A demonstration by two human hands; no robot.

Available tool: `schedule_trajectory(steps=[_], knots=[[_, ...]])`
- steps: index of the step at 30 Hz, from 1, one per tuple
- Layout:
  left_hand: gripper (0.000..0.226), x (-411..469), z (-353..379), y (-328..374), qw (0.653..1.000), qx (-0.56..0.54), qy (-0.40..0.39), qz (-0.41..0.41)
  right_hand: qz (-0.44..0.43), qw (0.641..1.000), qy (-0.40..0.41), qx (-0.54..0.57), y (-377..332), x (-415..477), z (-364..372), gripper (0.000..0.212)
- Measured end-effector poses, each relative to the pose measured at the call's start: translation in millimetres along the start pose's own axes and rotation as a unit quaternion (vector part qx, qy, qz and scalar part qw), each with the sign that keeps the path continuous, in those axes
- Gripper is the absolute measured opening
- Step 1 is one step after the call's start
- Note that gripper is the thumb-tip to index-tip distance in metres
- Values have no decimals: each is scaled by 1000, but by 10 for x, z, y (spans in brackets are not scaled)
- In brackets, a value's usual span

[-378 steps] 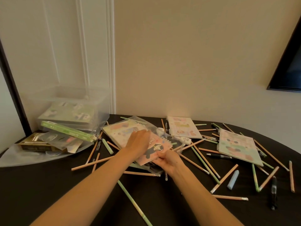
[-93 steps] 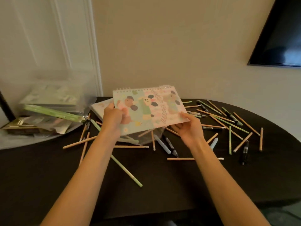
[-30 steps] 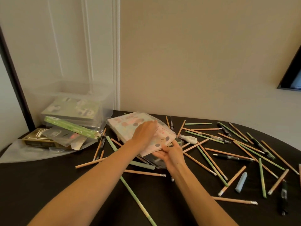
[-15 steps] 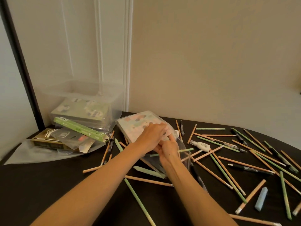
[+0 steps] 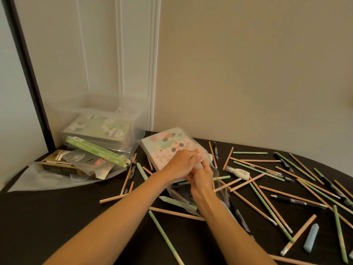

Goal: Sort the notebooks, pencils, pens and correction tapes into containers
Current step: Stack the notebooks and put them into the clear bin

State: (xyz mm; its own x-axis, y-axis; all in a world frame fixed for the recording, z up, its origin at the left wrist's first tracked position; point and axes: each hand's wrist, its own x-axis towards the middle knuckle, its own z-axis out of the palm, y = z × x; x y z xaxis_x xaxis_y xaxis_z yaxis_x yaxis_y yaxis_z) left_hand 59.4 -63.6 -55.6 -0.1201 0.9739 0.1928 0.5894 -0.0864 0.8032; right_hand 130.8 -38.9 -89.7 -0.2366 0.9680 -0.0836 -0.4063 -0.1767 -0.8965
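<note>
Hands on bagged notebooks

Pencils (image 5: 167, 240) strewn nearside and right of right hand (image 5: 201, 177). Fingers of right hand and left hand (image 5: 181, 163) curled, pinching clear bag (image 5: 222, 192) over notebooks (image 5: 164, 148). Correction tape (image 5: 238, 172) just right; clear container (image 5: 107, 104) beyond, leftward.

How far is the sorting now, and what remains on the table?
Early stage. Done: green notebooks lie in the clear bin. In hand: the left hand and right hand grip a notebook stack and the clear plastic bag around it. Left: pencils, pens and correction tapes lie scattered on the table.
</note>
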Motion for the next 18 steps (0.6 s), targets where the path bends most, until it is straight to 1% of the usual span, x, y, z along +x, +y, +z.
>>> schedule_trajectory(steps=[5,8,10,11,13,15,18], knots=[[34,15,68,-60,999,-31,-2,-29,19,999,-28,6,64,36,17,28],[29,11,20,-60,999,-26,13,-22,44,996,-74,-1,52,78,-23,27],[28,34,-35,-66,1000,-14,9,-19,67,992,-98,-33,-24,93,-80,27],[28,33,-63,-65,1000,-1,-3,-23,78,990,-100,-65,-55,90,-109,25],[31,32,-93,-74,998,35,-36,-23,86,984,-72,-137,-90,77,-171,21],[31,6,-111,-87,996,66,-59,-4,81,983,-38,-162,-108,77,-222,21],[34,-72,-108,-102,984,157,-79,4,84,975,-49,-201,-186,28,-277,21]])
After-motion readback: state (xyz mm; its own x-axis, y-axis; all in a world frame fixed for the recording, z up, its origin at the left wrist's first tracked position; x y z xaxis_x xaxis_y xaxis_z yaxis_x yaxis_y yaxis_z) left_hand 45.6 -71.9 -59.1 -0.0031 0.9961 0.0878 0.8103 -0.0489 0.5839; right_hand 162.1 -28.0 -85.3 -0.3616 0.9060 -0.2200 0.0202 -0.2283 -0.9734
